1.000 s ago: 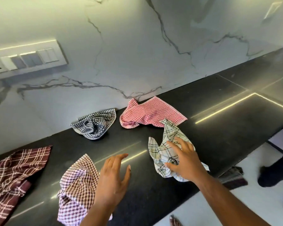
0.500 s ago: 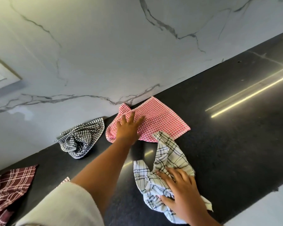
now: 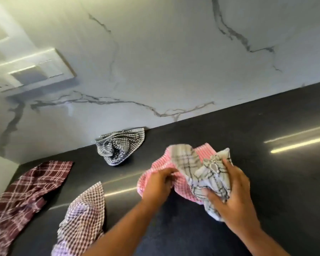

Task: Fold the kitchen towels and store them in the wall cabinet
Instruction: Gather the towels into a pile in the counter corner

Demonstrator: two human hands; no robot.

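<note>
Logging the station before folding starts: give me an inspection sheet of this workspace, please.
Surface: black counter, glossy, reflecting light strips.
Job's things: five towels, none folded; red towel and white towel bunched together in the hands; black-check towel crumpled against the wall; maroon towel and lilac towel at left.
Clutter: nothing seen.
Hands: left hand grips the red towel; right hand grips the white towel, fingers curled round it.
Cables: nothing seen.
Surroundings: marble wall with a switch panel; wall cabinet not in view.

On the counter (image 3: 277,182), rear towel (image 3: 120,146) touches the backsplash (image 3: 174,61); leftmost towel (image 3: 24,193) and near towel (image 3: 85,217) lie before it.
</note>
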